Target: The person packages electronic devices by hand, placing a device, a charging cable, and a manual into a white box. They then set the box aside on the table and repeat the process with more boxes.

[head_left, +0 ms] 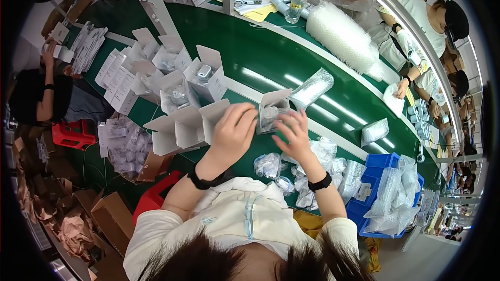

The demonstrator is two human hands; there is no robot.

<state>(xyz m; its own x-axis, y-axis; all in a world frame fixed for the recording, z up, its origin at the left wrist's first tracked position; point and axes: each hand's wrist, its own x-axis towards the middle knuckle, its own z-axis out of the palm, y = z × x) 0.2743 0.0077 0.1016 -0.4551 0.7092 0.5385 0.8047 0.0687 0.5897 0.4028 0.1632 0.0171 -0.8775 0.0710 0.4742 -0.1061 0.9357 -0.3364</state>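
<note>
A white carton (274, 97) with its flap raised stands between my hands, holding something in clear wrap (271, 115). My left hand (235, 131) is at the carton's left side, fingers curved and a little apart; whether it touches the wall is unclear. Over the right edge of the carton, my right hand (295, 134) spreads its fingers, with nothing seen in its grasp. Just beyond lies a bubble-wrapped packet (312, 88). Clear-wrapped bundles (268, 165) lie near my right forearm. Left of my left hand are open white cartons (188, 134) with nothing visible inside.
Filled white cartons (177, 96) stand at the left. A blue bin (371, 190) of bubble-wrapped packets is at the right. On the green conveyor belt (219, 36) lies another packet (375, 131). Beyond are a bottle (296, 5) and a bubble-wrap roll (338, 34). Co-workers sit at both sides.
</note>
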